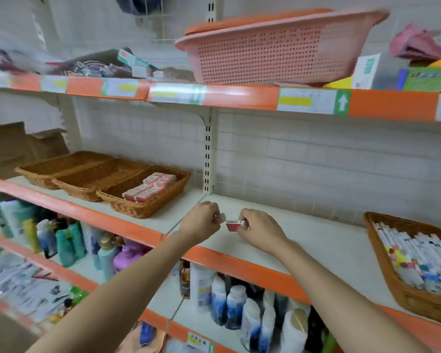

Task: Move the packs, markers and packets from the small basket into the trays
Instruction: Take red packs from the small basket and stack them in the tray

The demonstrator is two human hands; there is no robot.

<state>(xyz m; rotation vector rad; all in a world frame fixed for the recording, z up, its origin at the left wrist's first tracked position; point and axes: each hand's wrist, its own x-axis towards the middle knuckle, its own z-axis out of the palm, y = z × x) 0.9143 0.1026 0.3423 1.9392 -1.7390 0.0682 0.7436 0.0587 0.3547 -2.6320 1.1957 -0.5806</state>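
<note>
Grip check: right hand (259, 229) pinches a red pack (236, 224), left hand (201, 221) holds another small pack (220, 217); next probably the far-left tray (148, 207).

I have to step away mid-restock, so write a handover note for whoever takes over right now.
Left hand pinches a small clear-wrapped pack; right hand pinches a small red-and-white pack, both above the white middle shelf.
Done: red-and-white packs lie in the rightmost of three brown wicker trays; markers fill the far-right wicker tray.
Left: place both held packs.
</note>
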